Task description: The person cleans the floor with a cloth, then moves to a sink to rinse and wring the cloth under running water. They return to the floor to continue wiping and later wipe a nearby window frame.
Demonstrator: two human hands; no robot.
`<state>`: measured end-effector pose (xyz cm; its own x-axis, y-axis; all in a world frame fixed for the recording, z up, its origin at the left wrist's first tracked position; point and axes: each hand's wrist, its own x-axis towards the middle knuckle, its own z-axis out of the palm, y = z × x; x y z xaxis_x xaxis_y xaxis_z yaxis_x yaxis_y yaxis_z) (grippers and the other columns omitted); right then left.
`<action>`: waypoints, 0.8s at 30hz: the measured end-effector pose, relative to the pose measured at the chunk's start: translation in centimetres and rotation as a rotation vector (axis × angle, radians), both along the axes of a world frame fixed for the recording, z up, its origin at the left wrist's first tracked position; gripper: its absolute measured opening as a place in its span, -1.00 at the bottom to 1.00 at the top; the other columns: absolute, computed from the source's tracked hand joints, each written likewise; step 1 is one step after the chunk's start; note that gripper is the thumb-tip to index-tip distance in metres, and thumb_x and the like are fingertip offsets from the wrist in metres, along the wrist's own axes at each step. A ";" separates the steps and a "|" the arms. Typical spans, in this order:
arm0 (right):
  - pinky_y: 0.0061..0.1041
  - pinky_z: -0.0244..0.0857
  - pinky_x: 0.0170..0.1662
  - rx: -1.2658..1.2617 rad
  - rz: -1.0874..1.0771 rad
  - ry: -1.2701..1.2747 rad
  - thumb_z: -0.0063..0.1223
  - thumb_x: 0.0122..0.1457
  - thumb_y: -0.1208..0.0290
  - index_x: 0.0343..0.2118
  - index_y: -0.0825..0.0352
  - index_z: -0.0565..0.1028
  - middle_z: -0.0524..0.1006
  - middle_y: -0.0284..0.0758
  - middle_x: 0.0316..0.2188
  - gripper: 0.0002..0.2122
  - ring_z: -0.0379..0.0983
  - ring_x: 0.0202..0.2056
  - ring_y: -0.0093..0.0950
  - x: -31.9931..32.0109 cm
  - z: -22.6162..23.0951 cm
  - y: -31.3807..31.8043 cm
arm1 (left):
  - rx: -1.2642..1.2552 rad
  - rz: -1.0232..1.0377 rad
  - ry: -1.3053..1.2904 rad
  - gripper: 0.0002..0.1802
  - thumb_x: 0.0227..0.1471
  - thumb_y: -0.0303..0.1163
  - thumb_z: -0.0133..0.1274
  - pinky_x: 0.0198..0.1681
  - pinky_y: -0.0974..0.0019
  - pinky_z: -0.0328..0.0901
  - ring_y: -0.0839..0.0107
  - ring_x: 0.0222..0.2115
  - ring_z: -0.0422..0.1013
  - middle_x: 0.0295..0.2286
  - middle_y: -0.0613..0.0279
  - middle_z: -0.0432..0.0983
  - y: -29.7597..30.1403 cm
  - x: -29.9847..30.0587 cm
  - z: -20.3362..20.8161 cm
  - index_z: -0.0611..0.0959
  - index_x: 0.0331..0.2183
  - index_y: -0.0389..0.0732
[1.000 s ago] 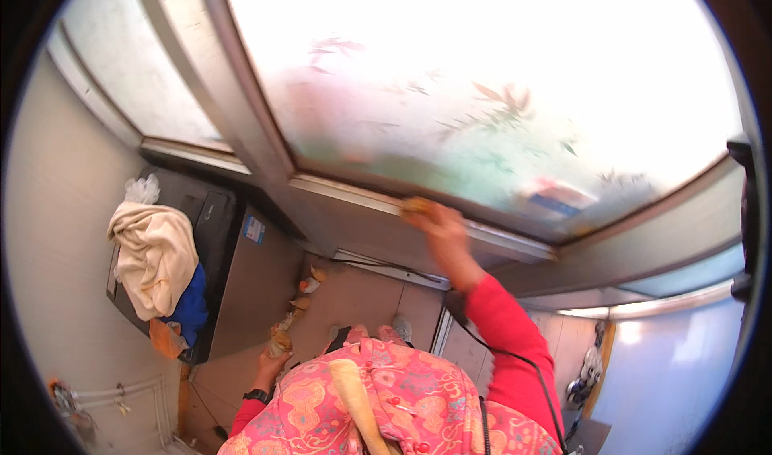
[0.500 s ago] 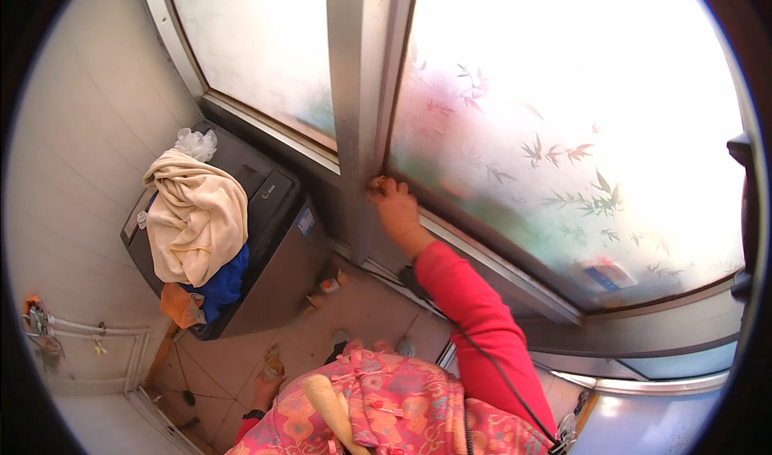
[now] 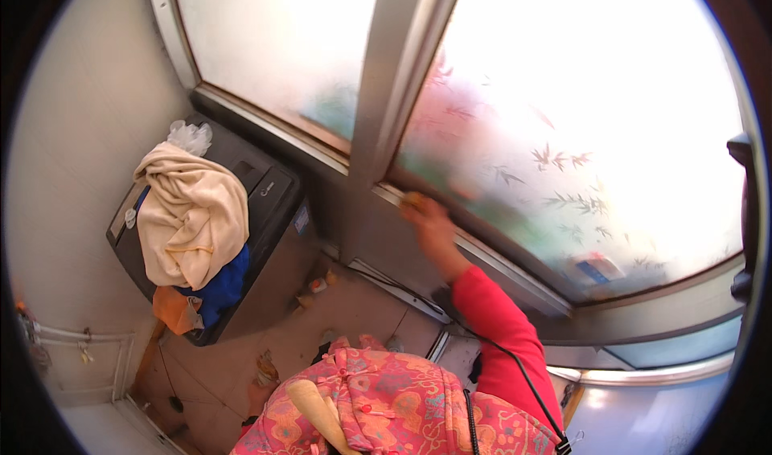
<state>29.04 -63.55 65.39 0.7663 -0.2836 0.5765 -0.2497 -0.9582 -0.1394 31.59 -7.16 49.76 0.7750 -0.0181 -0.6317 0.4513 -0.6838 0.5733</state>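
My right hand (image 3: 433, 228), at the end of a red sleeve, is closed on a small yellow-brown wad (image 3: 414, 201). It presses the wad against the metal ledge (image 3: 490, 252) under the large frosted window pane (image 3: 547, 133), just right of the upright post (image 3: 394, 77). Low at the left of my body, my left hand (image 3: 259, 396) is partly hidden by my patterned pink garment. A crumpled brown-yellow thing (image 3: 267, 366) shows at its fingers, too blurred to name.
A dark top-lidded appliance (image 3: 269, 222) stands in the left corner, bearing a cream cloth (image 3: 193, 214), a blue cloth (image 3: 227, 288), an orange cloth (image 3: 173, 310) and a clear plastic bag (image 3: 191, 137). Small scraps (image 3: 316, 284) lie on the tiled floor (image 3: 354, 314). A black cable (image 3: 507, 350) runs over my right arm.
My right hand has moved from the corner by the post a little rightward along the ledge, still holding the wad. The whole view has tilted slightly. My left hand stays low.
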 end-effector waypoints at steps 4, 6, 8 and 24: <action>-0.27 0.38 -0.27 0.107 -0.165 0.195 -0.03 -0.02 0.43 -0.26 0.03 0.54 0.35 -0.30 -0.17 -0.76 0.33 -0.24 -0.23 7.9 -1.0 1.5 | 0.011 -0.078 -0.030 -0.47 -0.32 -0.20 0.26 -0.39 0.19 0.35 0.24 -0.43 0.48 -0.47 0.01 0.55 -1.2 1.3 -0.5 0.56 -0.28 -0.35; -0.27 0.38 -0.29 -0.006 -0.222 0.242 -0.01 -0.06 0.44 -0.26 0.03 0.53 0.33 -0.31 -0.17 -0.74 0.32 -0.25 -0.24 6.7 -1.5 1.9 | 0.025 -0.142 -0.037 -0.47 -0.30 -0.20 0.25 -0.38 0.18 0.35 0.24 -0.43 0.48 -0.47 0.01 0.55 -2.4 2.3 -0.4 0.56 -0.28 -0.34; -0.28 0.38 -0.30 -0.018 -0.227 0.221 0.00 -0.09 0.46 -0.25 0.02 0.53 0.33 -0.32 -0.17 -0.71 0.32 -0.25 -0.24 2.7 -1.0 0.2 | 0.024 -0.202 -0.049 -0.48 -0.29 -0.19 0.24 -0.38 0.18 0.35 0.23 -0.42 0.48 -0.47 0.01 0.55 -4.1 3.3 -0.4 0.56 -0.28 -0.34; -0.26 0.38 -0.22 0.487 -1.567 0.078 -0.11 0.08 0.37 -0.30 0.06 0.58 0.42 -0.28 -0.14 -0.80 0.43 -0.19 -0.22 -37.1 -0.8 -5.0 | -0.041 -0.679 -0.189 -0.53 -0.21 -0.16 0.17 -0.36 0.14 0.35 0.19 -0.40 0.47 -0.47 0.04 0.54 -19.1 7.4 2.3 0.57 -0.26 -0.28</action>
